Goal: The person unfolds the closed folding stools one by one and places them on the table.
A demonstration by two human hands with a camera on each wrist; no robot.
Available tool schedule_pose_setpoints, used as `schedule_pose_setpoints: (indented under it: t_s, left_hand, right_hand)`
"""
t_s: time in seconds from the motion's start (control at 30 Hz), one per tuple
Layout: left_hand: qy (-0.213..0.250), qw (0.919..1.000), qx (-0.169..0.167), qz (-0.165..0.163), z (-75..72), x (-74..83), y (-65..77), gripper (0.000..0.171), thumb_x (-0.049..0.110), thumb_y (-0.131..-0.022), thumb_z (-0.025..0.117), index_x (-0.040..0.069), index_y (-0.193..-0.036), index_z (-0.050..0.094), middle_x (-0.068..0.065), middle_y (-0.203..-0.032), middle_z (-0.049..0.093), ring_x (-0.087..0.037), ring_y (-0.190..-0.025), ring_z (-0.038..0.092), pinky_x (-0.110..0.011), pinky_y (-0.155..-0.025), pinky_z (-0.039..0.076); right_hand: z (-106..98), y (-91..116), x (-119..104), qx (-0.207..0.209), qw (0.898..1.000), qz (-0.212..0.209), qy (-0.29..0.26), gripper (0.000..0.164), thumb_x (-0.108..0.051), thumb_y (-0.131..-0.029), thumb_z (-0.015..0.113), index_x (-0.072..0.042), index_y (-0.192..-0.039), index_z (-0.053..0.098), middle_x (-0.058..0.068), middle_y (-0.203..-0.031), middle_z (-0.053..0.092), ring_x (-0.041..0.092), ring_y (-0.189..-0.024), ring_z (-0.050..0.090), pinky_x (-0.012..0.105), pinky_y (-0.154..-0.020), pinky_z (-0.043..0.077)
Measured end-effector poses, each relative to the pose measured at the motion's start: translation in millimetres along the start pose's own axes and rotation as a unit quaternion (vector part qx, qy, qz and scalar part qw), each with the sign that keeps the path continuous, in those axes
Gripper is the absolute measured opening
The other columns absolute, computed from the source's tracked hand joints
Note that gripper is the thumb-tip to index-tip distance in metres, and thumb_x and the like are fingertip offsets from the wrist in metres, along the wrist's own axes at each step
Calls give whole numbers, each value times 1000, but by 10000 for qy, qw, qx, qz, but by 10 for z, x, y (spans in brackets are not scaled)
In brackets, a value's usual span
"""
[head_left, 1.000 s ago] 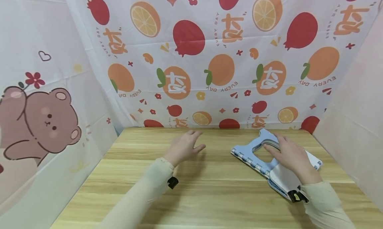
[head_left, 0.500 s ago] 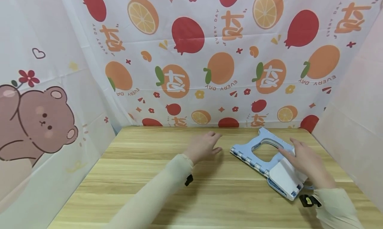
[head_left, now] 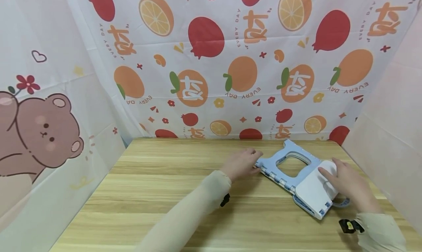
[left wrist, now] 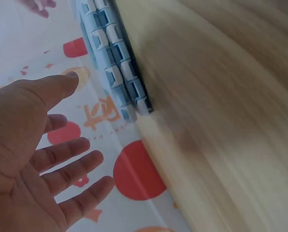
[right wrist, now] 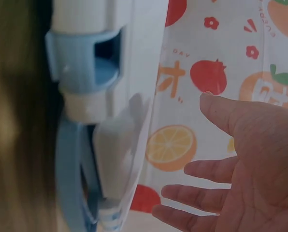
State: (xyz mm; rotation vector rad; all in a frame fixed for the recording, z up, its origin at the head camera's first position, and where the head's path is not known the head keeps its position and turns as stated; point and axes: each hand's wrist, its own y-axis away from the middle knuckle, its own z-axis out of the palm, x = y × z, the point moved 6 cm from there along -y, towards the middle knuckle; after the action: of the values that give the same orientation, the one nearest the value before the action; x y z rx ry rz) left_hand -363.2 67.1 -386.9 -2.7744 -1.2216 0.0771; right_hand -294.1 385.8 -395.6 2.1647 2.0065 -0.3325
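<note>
A folded blue-and-white plastic folding stool [head_left: 311, 189] lies flat at the right of the table, with a large opening in its blue part and hinges along its near-left edge. My left hand [head_left: 241, 165] is at the stool's left corner, fingertips right by the edge. In the left wrist view that hand [left wrist: 18, 150] has its fingers spread beside the row of hinges [left wrist: 115, 53]. Over the stool's right side is my right hand [head_left: 352, 184], its thumb above the white panel. The right wrist view shows its fingers [right wrist: 194, 195] loosely extended beside the white side, gripping nothing.
A blue handle loop [head_left: 341, 203] sticks out at the stool's right end. The wooden table [head_left: 158, 186] ends at a fruit-printed cloth [head_left: 211, 72] behind, with a bear-printed cloth [head_left: 49, 134] on the left and a pale cloth [head_left: 392, 134] on the right.
My left hand has moved right across the table to the stool's left corner. My right hand has slid off the stool's top toward its right side. The stool has stayed put.
</note>
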Motion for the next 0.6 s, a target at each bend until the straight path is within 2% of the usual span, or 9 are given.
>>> schedule_pose_setpoints:
  t_s: [0.13,0.3,0.6]
  left_hand:
    - [15,10000,-48,51,65,63,-65,58,44,-103,72,24,-155,55,-1,-143,66,-17,-123,66,-34,-104,58]
    - [141,9997,-182,4,135,113,-131,58,42,-102,74,25,-154,56,1,-146,64,-17,-128,63,-36,-109,56]
    - [144,9994,-297,-44,218,158,-205,57,36,-102,75,27,-154,55,1,-146,63,-16,-129,59,-35,-108,56]
  right_hand:
    - [20,1,100,-84,9999,49,43,101,-64,-109,44,26,-153,28,54,-146,39,72,-132,42,80,-103,44]
    - [58,-7,209,-98,9998,137,52,102,-65,-109,43,28,-151,30,55,-145,39,72,-131,43,79,-103,44]
    - [138,-41,299,-196,9997,87,85,102,-63,-110,44,32,-145,34,56,-144,38,72,-131,43,79,-105,43]
